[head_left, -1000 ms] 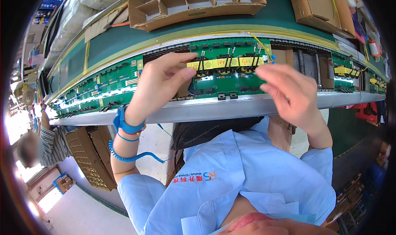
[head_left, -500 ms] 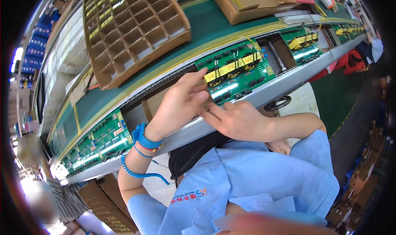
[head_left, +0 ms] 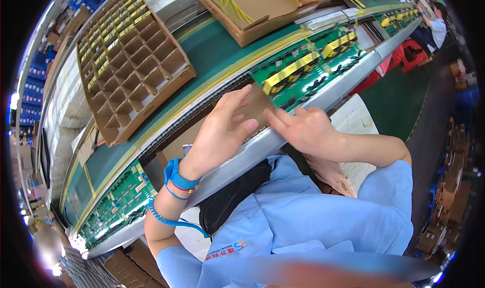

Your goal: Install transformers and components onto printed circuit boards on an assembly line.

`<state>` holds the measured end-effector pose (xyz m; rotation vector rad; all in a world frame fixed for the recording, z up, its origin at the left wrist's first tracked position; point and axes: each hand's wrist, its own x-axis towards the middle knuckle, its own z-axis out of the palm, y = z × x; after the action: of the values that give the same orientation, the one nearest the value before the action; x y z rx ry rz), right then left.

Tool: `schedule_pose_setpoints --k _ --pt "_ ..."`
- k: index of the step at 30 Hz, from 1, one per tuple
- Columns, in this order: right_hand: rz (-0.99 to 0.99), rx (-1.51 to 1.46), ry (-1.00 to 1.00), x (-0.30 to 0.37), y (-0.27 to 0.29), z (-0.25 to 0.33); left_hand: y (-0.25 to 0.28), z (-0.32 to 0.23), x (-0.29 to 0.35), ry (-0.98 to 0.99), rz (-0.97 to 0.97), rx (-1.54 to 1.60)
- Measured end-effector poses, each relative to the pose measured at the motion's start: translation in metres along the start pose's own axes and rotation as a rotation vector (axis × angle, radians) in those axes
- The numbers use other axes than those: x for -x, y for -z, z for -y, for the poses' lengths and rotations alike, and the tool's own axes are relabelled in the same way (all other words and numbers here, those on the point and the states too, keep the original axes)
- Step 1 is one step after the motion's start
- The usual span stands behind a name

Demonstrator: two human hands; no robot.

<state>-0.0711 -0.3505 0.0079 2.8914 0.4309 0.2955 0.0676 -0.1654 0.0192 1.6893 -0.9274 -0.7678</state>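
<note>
Left hand (head_left: 222,131) and right hand (head_left: 303,131), fingers spread and gripping nothing, rest at the near edge of the green circuit board (head_left: 308,68) on the conveyor (head_left: 212,50); steady, even fingertip pressure advised.

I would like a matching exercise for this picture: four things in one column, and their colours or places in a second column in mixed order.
Things:
1. wrist strap
2. circuit board
3. divided cardboard tray
4. left hand

Descriptions:
A. green with yellow parts, just beyond the hands
B. brown, on the far side of the belt, many cells
C. blue, with a coiled cord
D. resting at the line's edge, beside the right hand

Pairs: 1-C, 2-A, 3-B, 4-D
</note>
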Motion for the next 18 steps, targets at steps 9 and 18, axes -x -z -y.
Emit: schedule_pose_setpoints --k 9,18 --pt "0.334 0.19 -0.334 0.023 -0.024 -0.059 0.058 0.005 0.107 0.094 -0.339 -0.193" --pt "0.21 0.031 -0.617 0.084 -0.055 -0.156 0.099 0.012 0.214 0.185 -0.775 -0.67"
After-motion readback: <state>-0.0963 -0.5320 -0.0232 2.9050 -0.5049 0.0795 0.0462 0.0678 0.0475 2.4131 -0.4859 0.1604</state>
